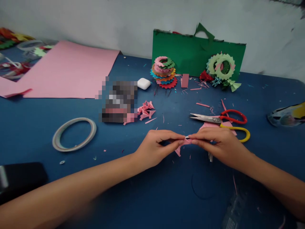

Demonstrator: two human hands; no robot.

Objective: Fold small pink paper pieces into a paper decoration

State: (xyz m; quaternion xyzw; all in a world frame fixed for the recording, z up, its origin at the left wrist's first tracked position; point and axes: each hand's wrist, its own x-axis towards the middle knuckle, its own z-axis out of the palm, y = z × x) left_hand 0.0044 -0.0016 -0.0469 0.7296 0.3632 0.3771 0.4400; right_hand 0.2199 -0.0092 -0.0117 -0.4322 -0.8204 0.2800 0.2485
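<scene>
My left hand (pixel 156 148) and my right hand (pixel 218 144) meet over the blue table (pixel 147 197), both pinching a small folded pink paper piece (pixel 183 143) between thumb and fingertips. Part of the paper pokes out below my left fingers. Just beyond my right hand lie scissors with one red and one yellow handle (pixel 222 121), on top of a pink paper scrap. A small pile of folded pink paper pieces (pixel 145 111) sits a little farther back to the left.
A tape roll (pixel 74 133) lies at left, a large pink sheet (pixel 69 71) behind it. A stack of coloured paper rings (pixel 164 72), a green card (pixel 190 54) and a paper wreath (pixel 222 66) stand at the back. A white case (pixel 143 83) and a dark object (pixel 21 178) are also there.
</scene>
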